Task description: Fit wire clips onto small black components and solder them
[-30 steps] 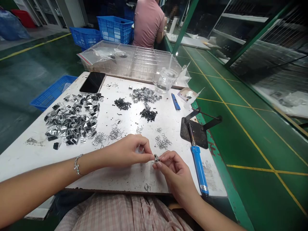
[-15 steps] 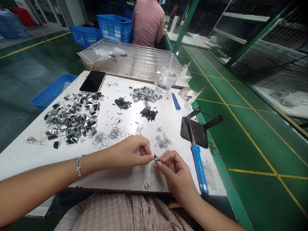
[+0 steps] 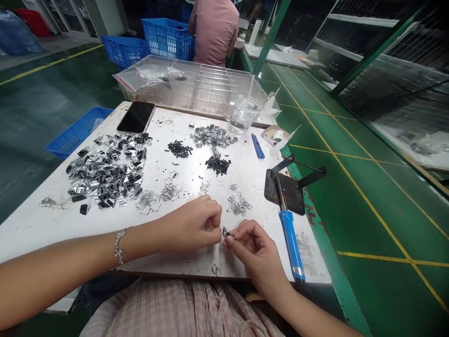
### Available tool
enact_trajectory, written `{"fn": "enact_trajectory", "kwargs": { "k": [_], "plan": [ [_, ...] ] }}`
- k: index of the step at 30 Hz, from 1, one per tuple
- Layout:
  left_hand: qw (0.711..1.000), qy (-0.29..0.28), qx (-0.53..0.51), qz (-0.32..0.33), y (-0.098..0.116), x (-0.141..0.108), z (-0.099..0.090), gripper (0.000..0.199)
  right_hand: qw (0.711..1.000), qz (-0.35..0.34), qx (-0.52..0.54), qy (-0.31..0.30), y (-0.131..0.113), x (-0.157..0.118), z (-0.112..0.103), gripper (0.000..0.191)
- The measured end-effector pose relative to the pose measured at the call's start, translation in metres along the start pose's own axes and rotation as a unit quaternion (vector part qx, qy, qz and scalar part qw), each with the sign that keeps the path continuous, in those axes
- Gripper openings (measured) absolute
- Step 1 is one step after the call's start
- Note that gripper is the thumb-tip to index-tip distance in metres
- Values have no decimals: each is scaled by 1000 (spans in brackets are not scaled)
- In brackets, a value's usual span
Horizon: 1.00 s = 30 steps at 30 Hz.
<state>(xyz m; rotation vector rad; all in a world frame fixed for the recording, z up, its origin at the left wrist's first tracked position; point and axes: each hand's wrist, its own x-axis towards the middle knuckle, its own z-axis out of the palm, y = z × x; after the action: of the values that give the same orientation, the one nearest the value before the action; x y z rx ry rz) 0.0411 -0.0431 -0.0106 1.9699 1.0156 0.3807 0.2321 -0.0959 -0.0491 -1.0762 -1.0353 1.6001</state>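
My left hand and my right hand meet over the near edge of the white table, fingertips pinched together on one small metal clip part. A bracelet circles my left wrist. Just beyond my hands lie little heaps of bent wire springs and more springs. Farther out sit two piles of small black parts and a heap of silver clips. A large spread of silver and black pieces covers the left side.
A blue-handled soldering iron rests on a black stand at the right edge. A phone, a glass jar, a blue cutter and clear trays lie at the back. A person in pink sits beyond, by blue crates.
My hands stay pinched on the small part and have shifted slightly toward the left. The view has tilted a little; nothing on the table moved.
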Motion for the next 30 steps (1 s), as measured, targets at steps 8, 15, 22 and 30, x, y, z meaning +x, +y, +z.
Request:
{"fn": "enact_trajectory", "kwargs": {
  "k": [8,15,22,30],
  "plan": [
    [997,-7,39,60,2,1,1,16,999,4,-29,-13,-2,-2,2,16],
    [999,-15,37,29,3,-2,-2,13,997,-30,-77,-8,-3,-3,6,14],
    [998,-37,-31,-50,-2,3,-3,10,998,-6,-59,-3,-4,-2,7,17],
    [999,-27,-15,-40,-1,3,-1,12,998,3,-65,5,-4,-2,6,20]
  ]
}}
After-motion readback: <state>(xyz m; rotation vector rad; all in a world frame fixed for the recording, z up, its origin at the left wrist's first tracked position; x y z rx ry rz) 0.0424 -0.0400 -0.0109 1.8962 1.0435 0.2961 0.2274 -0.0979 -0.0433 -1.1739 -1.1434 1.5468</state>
